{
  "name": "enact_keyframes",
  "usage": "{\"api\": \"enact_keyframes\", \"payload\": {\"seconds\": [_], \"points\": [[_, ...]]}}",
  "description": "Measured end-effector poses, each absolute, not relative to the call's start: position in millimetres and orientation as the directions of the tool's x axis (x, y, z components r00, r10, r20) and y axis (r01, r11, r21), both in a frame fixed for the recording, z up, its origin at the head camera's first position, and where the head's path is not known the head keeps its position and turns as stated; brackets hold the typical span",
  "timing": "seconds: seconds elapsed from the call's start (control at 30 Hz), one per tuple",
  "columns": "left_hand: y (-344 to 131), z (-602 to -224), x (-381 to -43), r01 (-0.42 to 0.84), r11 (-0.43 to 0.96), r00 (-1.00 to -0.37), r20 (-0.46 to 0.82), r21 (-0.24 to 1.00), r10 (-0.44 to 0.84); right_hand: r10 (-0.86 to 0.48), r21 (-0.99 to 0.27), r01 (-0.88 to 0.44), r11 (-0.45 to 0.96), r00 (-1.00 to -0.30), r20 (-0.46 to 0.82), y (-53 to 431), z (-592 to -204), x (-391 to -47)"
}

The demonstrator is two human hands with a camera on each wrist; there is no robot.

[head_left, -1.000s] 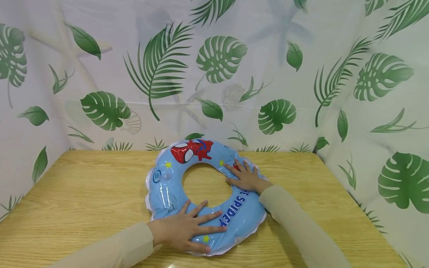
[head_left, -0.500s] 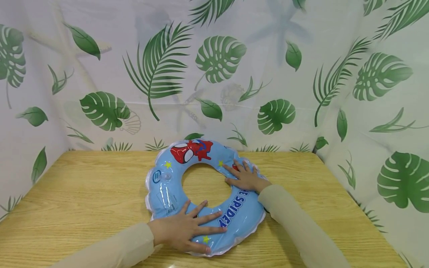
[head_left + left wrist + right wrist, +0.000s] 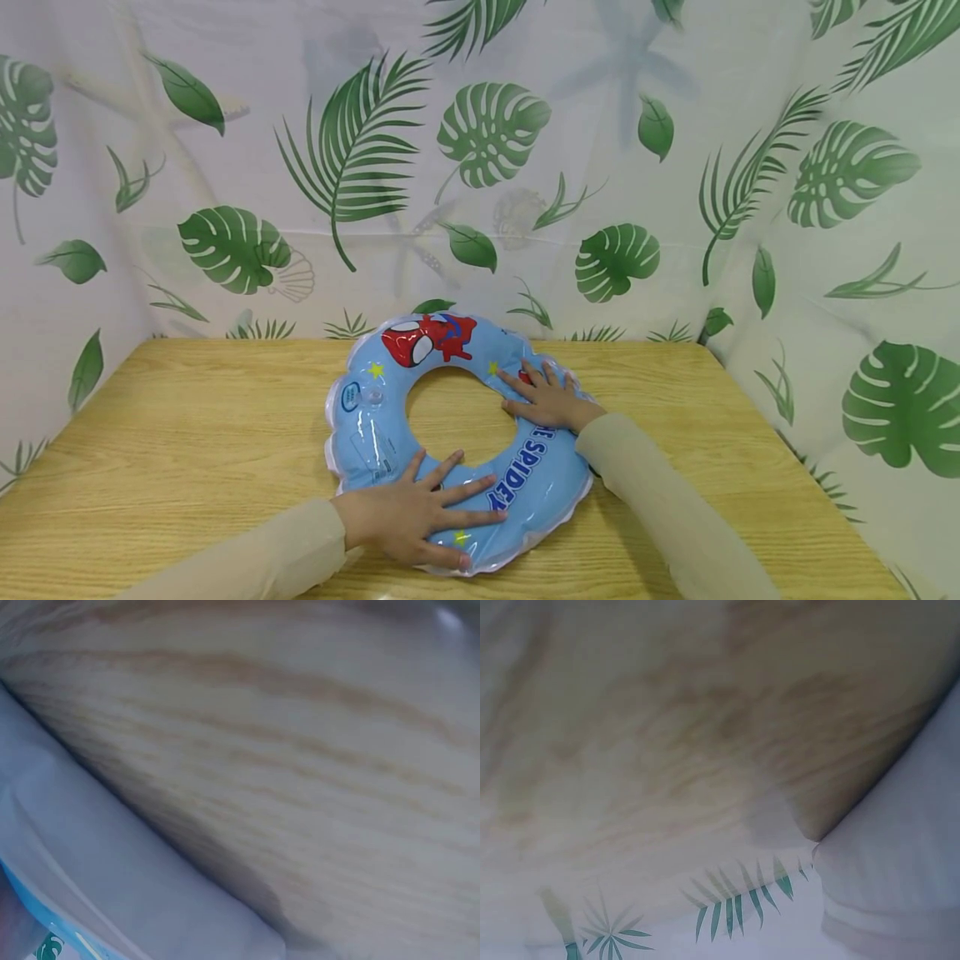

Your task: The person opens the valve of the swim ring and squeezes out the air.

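Note:
A light-blue inflatable swim ring with a red cartoon figure, yellow stars and blue lettering lies on the wooden table, inflated and slightly wrinkled on its right. My left hand rests on its near side, fingers spread over the vinyl. On the ring's right side my right hand lies flat, fingertips toward the inner hole. A small clear valve shows at the ring's left. In the left wrist view the ring's pale edge sits close over the table; the right wrist view shows its whitish edge too.
The wooden table extends on both sides of the ring. Behind it and at both sides hangs a white cloth printed with green leaves, meeting the table's back edge.

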State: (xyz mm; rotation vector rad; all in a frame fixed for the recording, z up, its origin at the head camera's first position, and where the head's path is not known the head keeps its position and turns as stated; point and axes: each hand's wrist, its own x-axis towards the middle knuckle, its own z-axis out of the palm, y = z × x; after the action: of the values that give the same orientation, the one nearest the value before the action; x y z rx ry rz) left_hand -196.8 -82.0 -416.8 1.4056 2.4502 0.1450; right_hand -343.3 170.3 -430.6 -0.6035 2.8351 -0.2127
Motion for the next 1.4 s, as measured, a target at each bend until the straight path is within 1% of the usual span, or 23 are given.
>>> {"api": "enact_keyframes", "payload": {"seconds": [0.17, 0.43, 0.63, 0.9, 1.2, 1.4], "points": [[-82.0, -415.9, -196.7, 0.829, 0.515, -0.466, -0.239, 0.220, 0.852, -0.409, -0.184, -0.374, 0.909, -0.887, -0.217, 171.2, -432.3, -345.7], [-82.4, -416.0, -197.4, 0.838, 0.506, -0.459, -0.236, 0.205, 0.856, -0.403, -0.183, -0.367, 0.912, -0.884, -0.236, 170.4, -432.7, -346.9], [-81.8, -415.2, -197.5, 0.839, 0.514, -0.470, -0.235, 0.178, 0.850, -0.403, -0.170, -0.371, 0.913, -0.885, -0.233, 169.7, -430.0, -345.7], [-81.3, -415.7, -196.4, 0.830, 0.527, -0.485, -0.232, 0.182, 0.843, -0.404, -0.151, -0.378, 0.914, -0.883, -0.238, 167.9, -434.0, -343.3], [-78.0, -406.3, -196.8, 0.836, 0.515, -0.481, -0.199, 0.189, 0.854, -0.402, -0.143, -0.377, 0.915, -0.883, -0.243, 170.7, -445.2, -347.9], [-64.1, -399.9, -200.2, 0.874, 0.480, -0.473, -0.095, 0.079, 0.876, -0.414, -0.160, -0.386, 0.908, -0.883, -0.220, 173.4, -446.4, -349.7]]}}
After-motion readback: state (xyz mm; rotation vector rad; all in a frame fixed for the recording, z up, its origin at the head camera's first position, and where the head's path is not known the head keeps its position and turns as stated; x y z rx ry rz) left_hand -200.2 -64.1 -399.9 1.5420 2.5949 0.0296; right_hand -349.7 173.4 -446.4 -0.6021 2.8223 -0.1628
